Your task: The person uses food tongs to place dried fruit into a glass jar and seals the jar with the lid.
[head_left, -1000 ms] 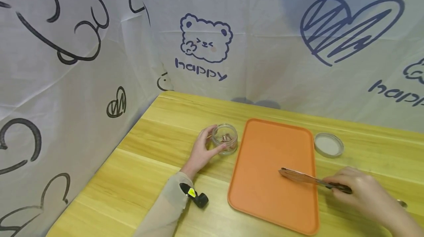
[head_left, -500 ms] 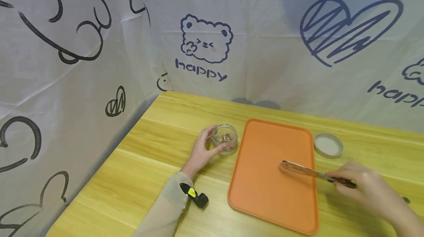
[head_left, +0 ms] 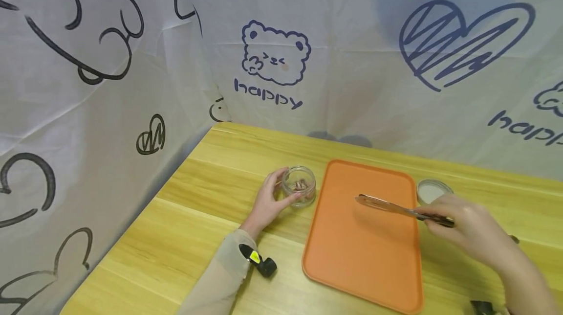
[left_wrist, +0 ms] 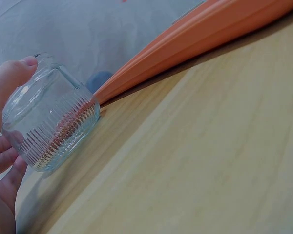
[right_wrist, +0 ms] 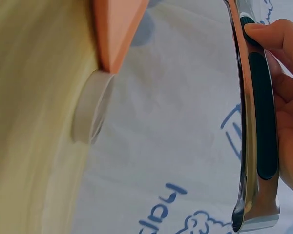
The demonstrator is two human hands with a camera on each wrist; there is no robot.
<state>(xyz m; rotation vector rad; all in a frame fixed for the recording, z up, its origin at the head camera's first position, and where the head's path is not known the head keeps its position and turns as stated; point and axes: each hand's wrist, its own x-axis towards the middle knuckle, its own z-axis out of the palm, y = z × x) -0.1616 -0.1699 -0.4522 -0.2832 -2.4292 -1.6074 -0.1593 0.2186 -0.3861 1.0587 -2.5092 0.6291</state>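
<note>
Fingers and thumb of my left hand [head_left: 266, 205] curve round a lidless glass jar [head_left: 303, 198] on the table, left of the orange tray [head_left: 360, 266]. Small brownish-pink pieces [left_wrist: 63, 134] lie at the bottom of the jar in the left wrist view; their kind cannot be made out. My right hand [head_left: 466, 227] grips metal tongs [head_left: 387, 206] with dark green grip pads [right_wrist: 263, 117]. Their tips are above the tray, pointing left toward the jar, with a shadow below. Nothing can be seen between the tips.
A round lid [head_left: 433, 190] lies beside the tray's right edge, partly hidden by my right hand. A small dark item [head_left: 514, 239] shows past my right wrist. White cloth [head_left: 352, 75] with drawings hangs behind the wooden table [head_left: 198, 197] and along its left side.
My right hand has lifted the tongs and carried them toward the back and left over the tray. The left hand and jar have stayed put.
</note>
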